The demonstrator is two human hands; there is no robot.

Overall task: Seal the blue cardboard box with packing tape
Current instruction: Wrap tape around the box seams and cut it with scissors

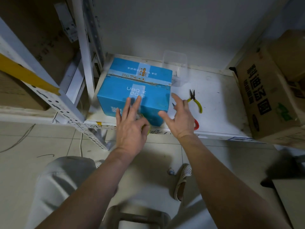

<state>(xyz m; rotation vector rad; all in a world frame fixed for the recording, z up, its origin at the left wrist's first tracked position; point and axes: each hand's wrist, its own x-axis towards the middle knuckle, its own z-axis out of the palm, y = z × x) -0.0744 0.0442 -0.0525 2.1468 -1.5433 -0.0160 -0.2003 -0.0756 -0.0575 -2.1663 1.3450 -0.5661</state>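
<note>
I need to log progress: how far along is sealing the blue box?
Done: the blue box has its flaps shut on the shelf. In hand: the left hand covers something yellowish; the right hand hovers open. Left: the long seam looks untaped.

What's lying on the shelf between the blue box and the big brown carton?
In the head view, yellow-handled pliers lie on the white shelf between the blue box and the brown carton.

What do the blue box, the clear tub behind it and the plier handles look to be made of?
Blue box: printed cardboard, matte; raw brown edge shows along the flap seam. Clear tub: likely thin transparent plastic, see-through walls. Pliers: dark metal jaws, yellow handles probably a plastic or rubber coating.
</note>
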